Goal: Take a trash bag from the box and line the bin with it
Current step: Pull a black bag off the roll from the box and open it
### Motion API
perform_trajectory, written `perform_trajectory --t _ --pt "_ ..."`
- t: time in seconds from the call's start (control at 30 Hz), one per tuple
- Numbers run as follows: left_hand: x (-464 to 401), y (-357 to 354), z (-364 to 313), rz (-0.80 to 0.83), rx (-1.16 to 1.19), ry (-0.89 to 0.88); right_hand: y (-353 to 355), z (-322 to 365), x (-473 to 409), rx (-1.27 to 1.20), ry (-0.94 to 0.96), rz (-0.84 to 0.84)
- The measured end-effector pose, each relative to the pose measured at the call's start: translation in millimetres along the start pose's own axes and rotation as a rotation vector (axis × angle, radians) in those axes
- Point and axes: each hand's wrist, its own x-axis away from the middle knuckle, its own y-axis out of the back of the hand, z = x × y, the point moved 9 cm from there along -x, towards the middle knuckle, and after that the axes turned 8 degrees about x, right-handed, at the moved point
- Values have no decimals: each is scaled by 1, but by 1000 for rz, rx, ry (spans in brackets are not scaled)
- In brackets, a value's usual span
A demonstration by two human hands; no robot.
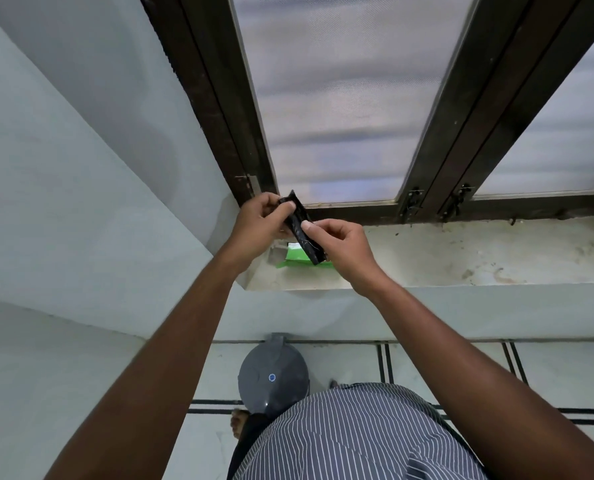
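Note:
A black trash bag (pixel 302 233), still folded into a narrow strip, is held up in front of the window. My left hand (pixel 259 225) pinches its upper end. My right hand (pixel 340 242) pinches it lower down, near its middle. Below the bag, a green box (pixel 297 260) lies on the window sill (pixel 462 258), partly hidden by the bag and my right hand. A round grey bin (pixel 271 379) with its lid down stands on the floor below the sill, close to my body.
A dark-framed window (pixel 340 98) with frosted panes fills the wall ahead. A pale wall corner juts in at the left. The floor is light tile with dark stripes (pixel 385 362). My bare foot (pixel 237 424) is beside the bin.

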Motion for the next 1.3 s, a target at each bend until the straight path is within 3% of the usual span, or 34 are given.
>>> perform_trajectory --t 0.1,0.17,0.23,0.3,0.53,0.7,0.8,0.93,1.1,1.3 --pt "4 -10 24 -18 149 171 12 -8 1 44 -5 -108" --pt "10 -16 38 -39 159 249 22 -10 3 209 9 -214" --pt "16 -30 47 22 224 296 28 -7 10 433 34 -295" --pt "20 -41 49 80 302 310 28 -5 14 498 49 -315" --pt "22 -45 63 72 431 421 32 -20 9 235 -25 -274" --pt "25 -46 60 48 317 450 33 -22 15 195 -77 -288" --pt "25 -49 65 105 298 431 29 -18 16 0 -106 -271" --pt "29 -53 70 135 490 483 26 -17 14 -186 -215 -221" --pt "33 -54 65 208 527 489 24 -20 11 -263 -247 -161" --pt "34 -42 75 132 626 545 33 -29 10 -289 -309 -214"
